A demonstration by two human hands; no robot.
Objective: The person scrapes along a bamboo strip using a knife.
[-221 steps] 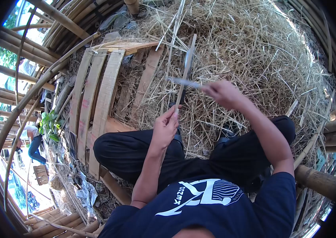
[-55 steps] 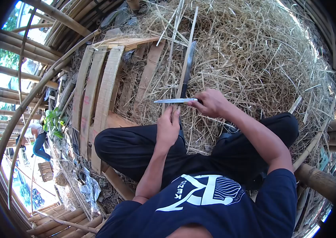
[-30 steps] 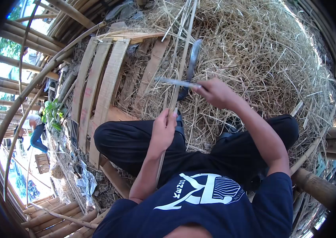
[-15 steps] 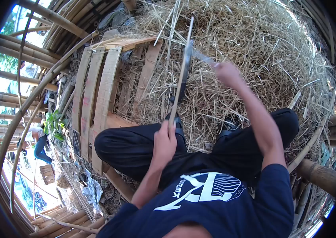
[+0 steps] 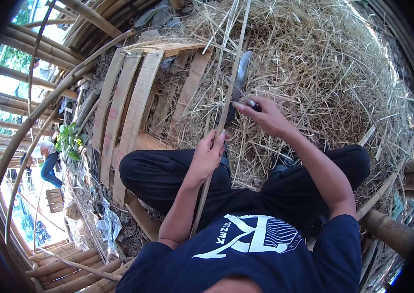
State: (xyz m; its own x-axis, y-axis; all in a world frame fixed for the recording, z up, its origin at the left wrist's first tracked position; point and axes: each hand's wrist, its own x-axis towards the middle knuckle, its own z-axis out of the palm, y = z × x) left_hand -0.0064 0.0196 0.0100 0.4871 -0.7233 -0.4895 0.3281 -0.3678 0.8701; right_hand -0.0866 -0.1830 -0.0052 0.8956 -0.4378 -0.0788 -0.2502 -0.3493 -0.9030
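Straw (image 5: 324,73): loose; the large blade (image 5: 242,71) lying there could shift and nick you.
Strip (image 5: 239,44): slants over straw, through your left hand (image 5: 209,154).
Left hand: pinching strip.
Right hand (image 5: 267,116): closed around your knife (image 5: 254,104).
Knife: near strip, contact unclear; a slip could cut your left hand.

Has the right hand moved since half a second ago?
Yes: judged against the wooden slats, the right hand has moved left, closer to them, and nearer the person's shirt.
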